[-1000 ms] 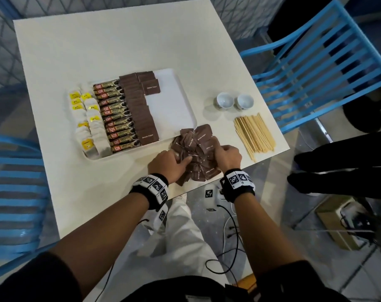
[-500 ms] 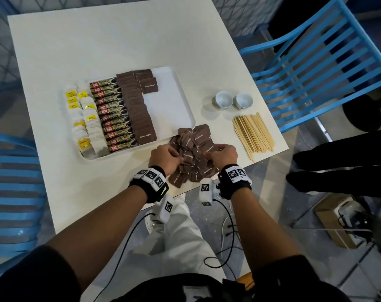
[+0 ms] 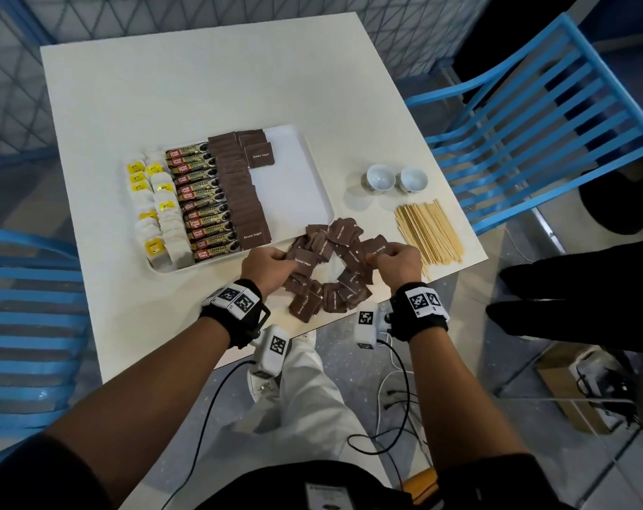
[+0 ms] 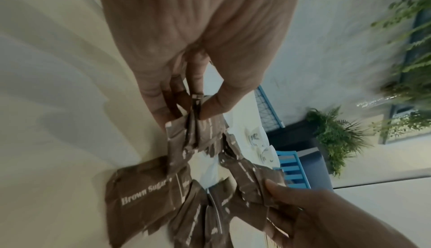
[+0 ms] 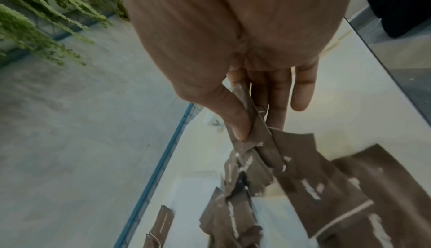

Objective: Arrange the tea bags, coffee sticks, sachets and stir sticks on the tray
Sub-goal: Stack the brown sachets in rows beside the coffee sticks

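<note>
We see both hands in the loose pile of brown sachets (image 3: 329, 266) at the near table (image 3: 187, 86) edge, just right of the tray's near right corner. Left hand (image 3: 266, 265) sits at the pile's left side, thumb and fingers clamped on a sachet; the left wrist view shows the pinch (image 4: 198, 108) on a sachet's top edge. Right hand (image 3: 399, 263) is at the pile's right side, thumb pressed against fingers with a sachet (image 5: 254, 122) between them; the little finger hangs straight and free. The pile spreads in a rough ring with bare tabletop in its middle.

Tray (image 3: 294, 185): tea bags (image 3: 158, 211) in two columns at its left, coffee sticks (image 3: 202, 204) in a column beside them, then a column of overlapped sachets (image 3: 244, 200), with a few more sachets starting a second column at the far end. The tray's right part is bare white.

Stir sticks (image 3: 428, 231) lie in a flat bundle on the table right of the pile, close to the right hand but whether touching we cannot tell. Two small white cups (image 3: 395, 178) stand beyond the sticks. Blue chairs (image 3: 533, 115) stand at the table's right and left.
</note>
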{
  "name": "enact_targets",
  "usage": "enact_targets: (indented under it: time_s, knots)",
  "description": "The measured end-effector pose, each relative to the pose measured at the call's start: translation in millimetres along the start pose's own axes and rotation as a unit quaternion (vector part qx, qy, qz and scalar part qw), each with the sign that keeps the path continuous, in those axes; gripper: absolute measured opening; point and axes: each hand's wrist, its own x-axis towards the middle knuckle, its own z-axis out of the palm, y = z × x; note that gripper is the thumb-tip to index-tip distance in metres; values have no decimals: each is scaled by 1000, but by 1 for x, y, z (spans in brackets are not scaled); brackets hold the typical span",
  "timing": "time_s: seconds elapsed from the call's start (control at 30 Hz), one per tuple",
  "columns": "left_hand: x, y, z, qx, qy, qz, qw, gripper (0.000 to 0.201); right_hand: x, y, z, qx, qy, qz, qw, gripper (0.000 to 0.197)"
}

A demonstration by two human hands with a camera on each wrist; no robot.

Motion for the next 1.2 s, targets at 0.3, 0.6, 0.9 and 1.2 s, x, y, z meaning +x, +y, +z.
enact_targets:
  time_s: [0.3,0.6,0.9,1.2]
  knots:
    - [-16,31,-15,-157,-13,2,988,12,-16,-42,-5,179,-107,-48,977,15]
    - [-20,53,-26,-359,-119,-59,924,20,-38,-75,38,120,-175,-98,972,7]
    - [-5,84,-32,-524,-177,-60,831,25,-15,-101,73,64,-185,-159,968,14]
    - [44,109,-28,-474,-63,-88,874,28,25,-140,91,9,-234,-197,952,18]
